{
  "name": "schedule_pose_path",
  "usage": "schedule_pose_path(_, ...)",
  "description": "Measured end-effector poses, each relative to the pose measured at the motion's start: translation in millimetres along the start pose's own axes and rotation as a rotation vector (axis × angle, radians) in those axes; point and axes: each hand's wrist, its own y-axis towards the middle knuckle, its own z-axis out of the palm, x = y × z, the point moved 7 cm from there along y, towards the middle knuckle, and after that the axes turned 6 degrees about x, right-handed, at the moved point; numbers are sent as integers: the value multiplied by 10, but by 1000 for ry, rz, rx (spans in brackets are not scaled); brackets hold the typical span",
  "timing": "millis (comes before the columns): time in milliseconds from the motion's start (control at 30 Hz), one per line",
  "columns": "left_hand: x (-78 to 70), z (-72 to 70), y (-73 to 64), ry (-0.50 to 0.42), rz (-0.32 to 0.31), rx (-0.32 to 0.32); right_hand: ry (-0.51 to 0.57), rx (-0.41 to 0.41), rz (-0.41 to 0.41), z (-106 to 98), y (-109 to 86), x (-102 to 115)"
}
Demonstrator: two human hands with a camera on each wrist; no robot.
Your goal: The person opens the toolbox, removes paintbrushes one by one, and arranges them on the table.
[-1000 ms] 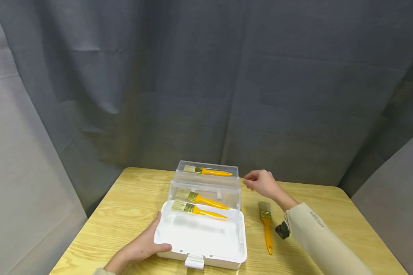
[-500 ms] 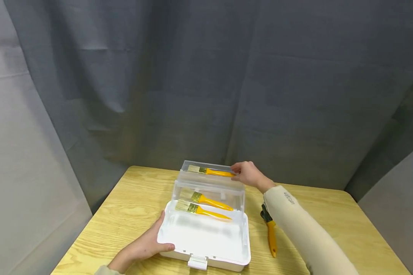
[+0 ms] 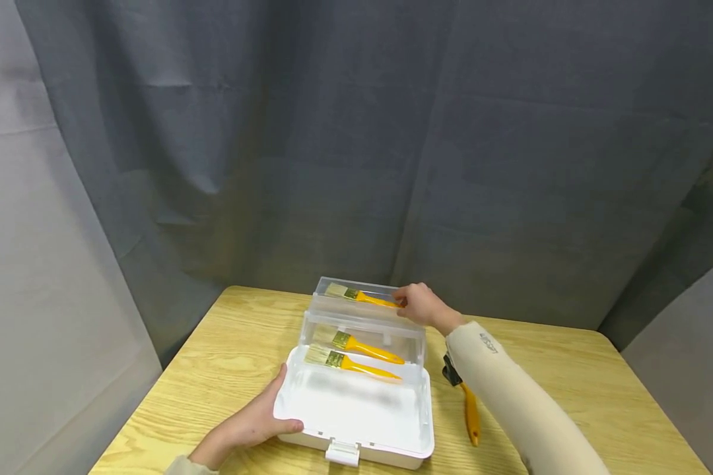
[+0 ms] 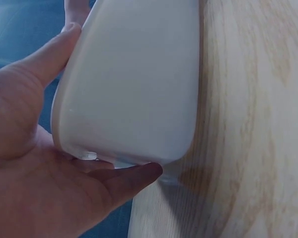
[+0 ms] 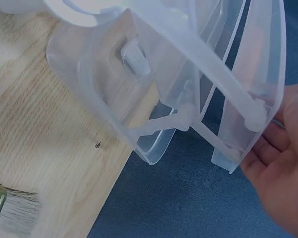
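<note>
A white fold-out storage box (image 3: 356, 409) stands open on the table, its clear trays stepped up behind it. My left hand (image 3: 255, 415) holds the box's left side, thumb on the front corner; the left wrist view shows its fingers round the white wall (image 4: 134, 84). A yellow-handled paintbrush (image 3: 368, 299) lies in the top tray (image 3: 339, 305). At that tray's right end, my right hand (image 3: 424, 307) pinches the brush's handle end. Two more paintbrushes, an upper one (image 3: 371, 349) and a lower one (image 3: 362, 367), lie in the lower trays.
Another paintbrush (image 3: 471, 412) lies on the table right of the box, partly hidden by a black wrist device (image 3: 451, 371); its bristles (image 5: 22, 213) show in the right wrist view. A latch (image 3: 342, 452) juts from the box's front. A grey curtain (image 3: 344, 145) hangs behind.
My right hand has moved left from beside the trays onto the top brush's handle. That brush now tilts slightly more, its handle end lower. My left hand has stayed on the box.
</note>
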Motion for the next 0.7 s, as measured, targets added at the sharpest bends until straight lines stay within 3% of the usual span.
schedule_pose_path(267,21,3,20,0,-8,4,73,-41,-15,-19,-20,-22)
schedule_pose_path(500,-4,23,62,-36,14,25,208,-97,-18,-68,-62,-77)
schedule_pose_path(700,2,37,88,-46,0,26,319,-128,49,-74,-68,-114)
